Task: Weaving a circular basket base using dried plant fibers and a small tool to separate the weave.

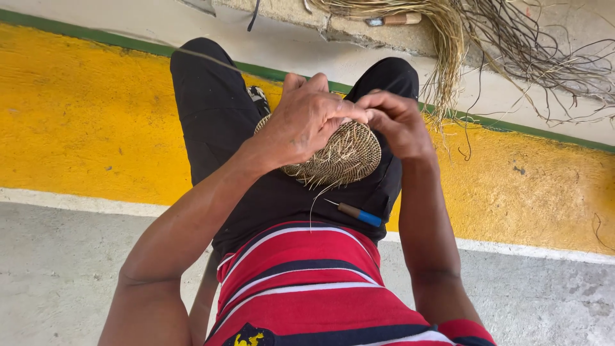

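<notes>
Fingers (351, 113) atop woven disc (343, 157)

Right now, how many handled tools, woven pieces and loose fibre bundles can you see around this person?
Handled tools: 2, the blue-and-brown-handled awl on the lap and a wooden-handled tool on the ledge
Round woven straw disc: 1
Loose pile of dry straw fibres: 1
Total: 4

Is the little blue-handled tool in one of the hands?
No, the blue-handled tool lies on the lap while both hands grip the woven disc.
</notes>
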